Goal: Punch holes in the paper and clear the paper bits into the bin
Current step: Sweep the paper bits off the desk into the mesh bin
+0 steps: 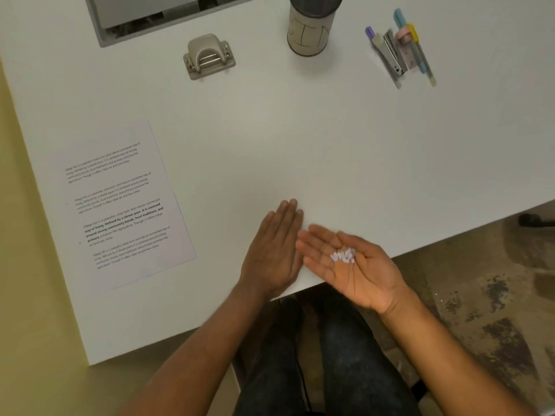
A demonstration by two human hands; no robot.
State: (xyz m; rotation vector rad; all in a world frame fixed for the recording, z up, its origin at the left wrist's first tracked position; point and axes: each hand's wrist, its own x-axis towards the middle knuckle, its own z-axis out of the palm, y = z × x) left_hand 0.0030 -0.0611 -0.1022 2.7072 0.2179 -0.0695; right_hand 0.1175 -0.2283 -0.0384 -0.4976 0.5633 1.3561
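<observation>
Paper bits [343, 255] lying in cupped right hand [351, 265] at table [330, 151] edge | left hand [274, 250] flat, fingers spread, sweeping | bin [312, 25] across table, probably next.

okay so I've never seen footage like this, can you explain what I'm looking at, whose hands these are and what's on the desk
This is one picture from a camera worn on a person's head, looking down at their own bare hands. There is no robot. The left hand lies flat at the edge of the white desk. The right hand is cupped palm up, holding a small pile of paper bits. On the desk lie a printed sheet, a hole punch, a cylindrical container, and a cluster of pens with what looks like a stapler.
</observation>
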